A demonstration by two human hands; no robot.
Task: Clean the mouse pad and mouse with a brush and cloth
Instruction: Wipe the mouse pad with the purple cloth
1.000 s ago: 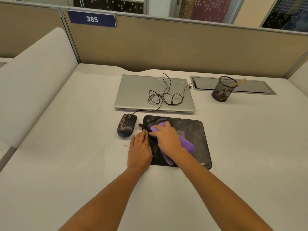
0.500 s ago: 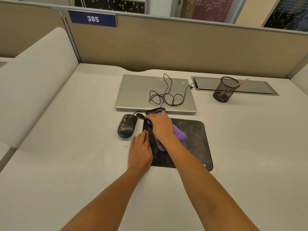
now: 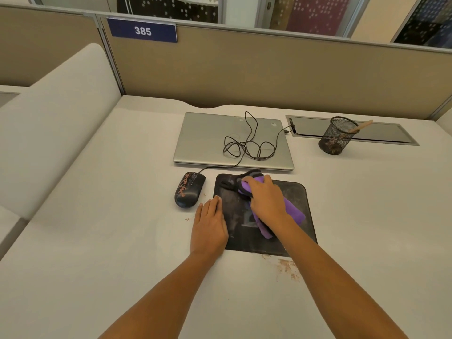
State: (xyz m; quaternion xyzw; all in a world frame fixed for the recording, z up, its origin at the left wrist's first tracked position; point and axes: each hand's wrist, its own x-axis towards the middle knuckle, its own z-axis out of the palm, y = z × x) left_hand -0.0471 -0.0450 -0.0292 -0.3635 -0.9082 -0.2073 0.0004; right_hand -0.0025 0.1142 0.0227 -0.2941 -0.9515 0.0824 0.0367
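A dusty black mouse pad [image 3: 297, 204] lies on the desk in front of the laptop. My right hand [image 3: 267, 200] presses a purple cloth [image 3: 293, 212] onto its upper left part, fingers curled over the cloth's bunched end. My left hand [image 3: 210, 225] lies flat on the pad's left edge, fingers straight. A black mouse [image 3: 189, 189] with orange markings sits on the desk left of the pad. A wooden brush handle [image 3: 362, 126] sticks out of the mesh cup at the back right.
A closed silver laptop [image 3: 208, 138] lies behind the pad with the mouse cable [image 3: 247, 143] coiled on its lid. A black mesh cup [image 3: 336, 135] stands by a cable tray [image 3: 391, 133]. Reddish crumbs [image 3: 287, 266] lie on the desk near the pad's front edge. Partition walls enclose the desk.
My right hand slid the cloth up to the pad's far left corner and has come slightly back toward the middle. My left hand has stayed on the pad's left edge.
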